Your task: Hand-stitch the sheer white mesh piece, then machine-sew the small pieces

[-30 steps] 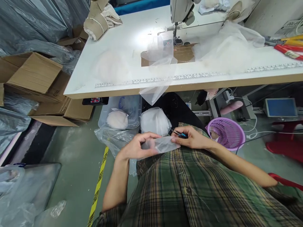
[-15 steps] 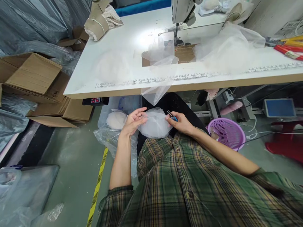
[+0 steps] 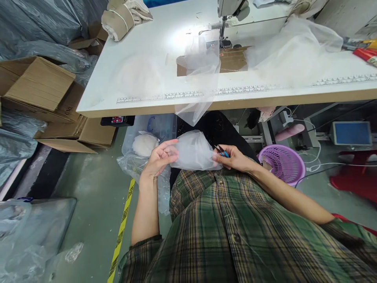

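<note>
Left hand (image 3: 160, 158): fingers half-curled, pinched the left edge of a white, sheer, rounded fabric piece (image 3: 193, 151). Fabric piece: lay above the lap, between both hands, touching each, neither nearer; long axis ran left to right, narrower end pointed right. Right hand (image 3: 235, 158): gripped that end and also small blue-handled, dark-bladed snips (image 3: 223, 152), tips aimed forward-left.
</note>
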### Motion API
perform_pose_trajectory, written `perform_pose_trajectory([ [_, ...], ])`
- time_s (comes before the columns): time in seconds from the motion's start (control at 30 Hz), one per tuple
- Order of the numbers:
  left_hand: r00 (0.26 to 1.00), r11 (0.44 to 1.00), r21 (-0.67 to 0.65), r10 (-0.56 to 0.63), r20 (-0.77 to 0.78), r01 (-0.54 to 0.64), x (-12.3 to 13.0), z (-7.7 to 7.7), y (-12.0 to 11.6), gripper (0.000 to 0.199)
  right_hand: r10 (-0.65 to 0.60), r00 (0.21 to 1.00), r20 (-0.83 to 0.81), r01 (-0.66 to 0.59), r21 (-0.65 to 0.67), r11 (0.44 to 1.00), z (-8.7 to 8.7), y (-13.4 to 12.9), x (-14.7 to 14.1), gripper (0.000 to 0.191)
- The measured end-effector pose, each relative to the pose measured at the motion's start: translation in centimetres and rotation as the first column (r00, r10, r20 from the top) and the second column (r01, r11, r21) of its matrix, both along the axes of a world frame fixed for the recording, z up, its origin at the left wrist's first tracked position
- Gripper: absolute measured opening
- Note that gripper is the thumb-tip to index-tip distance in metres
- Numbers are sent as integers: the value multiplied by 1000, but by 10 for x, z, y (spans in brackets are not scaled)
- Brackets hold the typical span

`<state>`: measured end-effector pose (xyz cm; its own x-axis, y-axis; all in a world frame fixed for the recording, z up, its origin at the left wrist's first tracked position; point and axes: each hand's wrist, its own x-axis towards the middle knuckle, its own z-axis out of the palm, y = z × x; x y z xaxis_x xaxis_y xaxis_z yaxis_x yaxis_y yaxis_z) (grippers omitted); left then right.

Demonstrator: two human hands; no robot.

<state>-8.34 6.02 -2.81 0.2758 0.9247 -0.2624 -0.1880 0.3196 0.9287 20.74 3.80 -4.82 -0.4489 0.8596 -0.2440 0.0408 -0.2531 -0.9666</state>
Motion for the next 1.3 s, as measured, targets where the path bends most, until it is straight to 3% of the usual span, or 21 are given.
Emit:
perform_pose_trajectory([
  [0.1, 995, 994, -57, 96, -32, -98, 11, -1, 2, 56, 5, 999, -31, -5, 9, 1000, 1, 1, -1, 41],
  [0.27, 988, 986, -80, 138, -71, -144, 19, 3, -13, 39, 103, 995, 9, -104, 4, 995, 7, -8, -2, 35],
  [0.4, 979, 977, -89, 186, -86, -194, 22, 6, -28, 40, 153, 988, 2, -153, 23, 988, 9, -10, -3, 35],
  [0.53, 950, 948, -62, 313, -6, -313, 34, 3, -19, 37, 1, 999, -40, 1, 31, 1000, 5, 5, -11, 38],
  [0.63, 910, 917, -142, 391, 134, -373, 44, -3, 0, 37, -182, 981, -73, 184, 13, 983, -2, 21, -20, 44],
  [0.7, 896, 915, -201, 389, 215, -349, 49, -6, 11, 44, -249, 965, -76, 250, -4, 968, -6, 29, -24, 48],
  [0.87, 917, 947, -76, 322, 236, -313, 54, -10, 16, 39, -291, 953, -88, 291, -16, 957, -12, 33, -26, 50],
  [1.07, 951, 953, 22, 299, 84, -302, 54, -2, 10, 70, -310, 947, -90, 312, 12, 950, -7, 33, -23, 51],
  [1.3, 923, 921, 96, 368, 109, -378, 65, 17, 27, 60, -414, 895, -167, 427, 53, 903, 10, 53, -27, 52],
])
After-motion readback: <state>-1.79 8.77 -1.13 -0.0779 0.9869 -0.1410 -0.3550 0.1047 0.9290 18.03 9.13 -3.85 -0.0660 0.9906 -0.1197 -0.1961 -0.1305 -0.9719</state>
